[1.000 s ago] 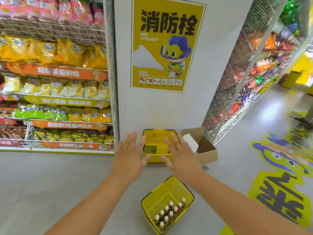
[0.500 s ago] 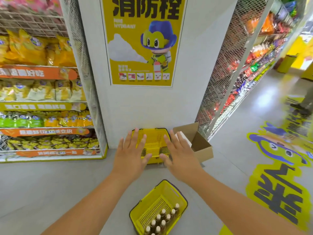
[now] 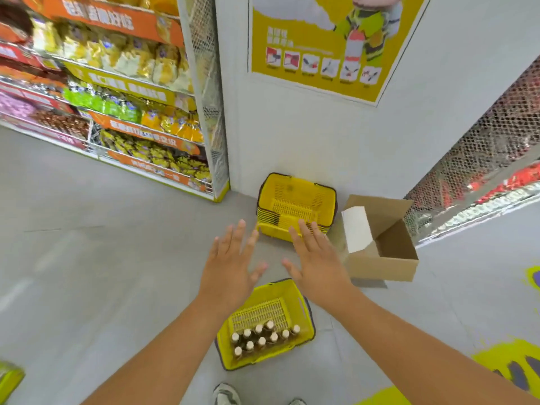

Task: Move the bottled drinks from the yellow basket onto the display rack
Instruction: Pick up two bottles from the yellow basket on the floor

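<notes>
My left hand (image 3: 230, 271) and right hand (image 3: 317, 266) hung above the floor (image 3: 87, 273), each grip released, fingers spread, holding nothing. Below them the yellow basket (image 3: 305, 312) sat on the floor, its bottled drinks (image 3: 261, 337) standing upright at its near end.

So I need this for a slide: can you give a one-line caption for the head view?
Both open hands hover above a yellow basket of bottled drinks on the shop floor.
</notes>
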Motion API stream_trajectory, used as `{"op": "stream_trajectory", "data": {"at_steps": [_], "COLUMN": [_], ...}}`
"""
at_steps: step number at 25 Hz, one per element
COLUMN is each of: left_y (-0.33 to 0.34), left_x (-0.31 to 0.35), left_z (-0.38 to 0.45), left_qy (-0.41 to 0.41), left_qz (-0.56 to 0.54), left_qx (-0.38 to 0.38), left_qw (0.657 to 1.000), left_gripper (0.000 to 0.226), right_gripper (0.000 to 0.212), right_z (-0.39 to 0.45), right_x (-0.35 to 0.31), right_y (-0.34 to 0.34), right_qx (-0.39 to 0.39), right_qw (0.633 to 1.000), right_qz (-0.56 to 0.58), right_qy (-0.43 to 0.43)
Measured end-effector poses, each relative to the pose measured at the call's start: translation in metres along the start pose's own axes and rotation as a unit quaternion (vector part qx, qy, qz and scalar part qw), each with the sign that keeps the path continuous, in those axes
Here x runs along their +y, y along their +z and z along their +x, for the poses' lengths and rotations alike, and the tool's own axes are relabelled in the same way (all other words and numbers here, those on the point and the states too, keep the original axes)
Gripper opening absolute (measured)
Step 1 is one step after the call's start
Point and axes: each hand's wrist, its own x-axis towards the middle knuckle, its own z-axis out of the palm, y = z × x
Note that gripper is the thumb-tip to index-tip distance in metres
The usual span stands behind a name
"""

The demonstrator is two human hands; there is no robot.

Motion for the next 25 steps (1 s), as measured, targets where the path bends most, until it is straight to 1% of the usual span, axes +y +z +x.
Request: {"op": "stream_trajectory", "data": {"at_steps": [5,8,10,14,18,20,22,25], "left_y": [0.075,0.138,0.187,0.302,0.425,0.484,0.537,0.614], "left_x": [-0.021,-0.030,-0.034,-0.037,-0.039,-0.040,-0.045,-0.052], "left_z": [0.015,0.033,0.038,0.027,-0.003,-0.017,-0.029,-0.039], "left_qy": [-0.043,-0.047,-0.057,-0.093,-0.124,-0.138,-0.157,-0.174], "left_qz": [-0.005,-0.017,-0.019,-0.042,-0.067,-0.079,-0.088,-0.092], "left_qx": [-0.049,-0.079,-0.085,-0.115,-0.150,-0.172,-0.191,-0.193], "left_qw": [0.998,0.996,0.995,0.988,0.979,0.972,0.965,0.961], "left_gripper": [0.076,0.079,0.083,0.078,0.076,0.077,0.082,0.091], "right_gripper": [0.076,0.073,0.073,0.078,0.077,0.083,0.088,0.076], "right_z": [0.022,0.042,0.056,0.075,0.072,0.067,0.061,0.053], "right_x": [0.010,0.027,0.037,0.059,0.080,0.091,0.100,0.120], "right_y": [0.066,0.120,0.160,0.264,0.386,0.444,0.495,0.574], "right_qx": [-0.051,-0.069,-0.084,-0.132,-0.188,-0.207,-0.249,-0.300], "right_qw": [0.999,0.997,0.996,0.989,0.975,0.969,0.957,0.942], "right_qz": [0.009,0.013,0.021,0.044,0.046,0.065,0.090,0.102], "right_qy": [-0.005,-0.009,-0.019,-0.049,-0.108,-0.122,-0.117,-0.112]}}
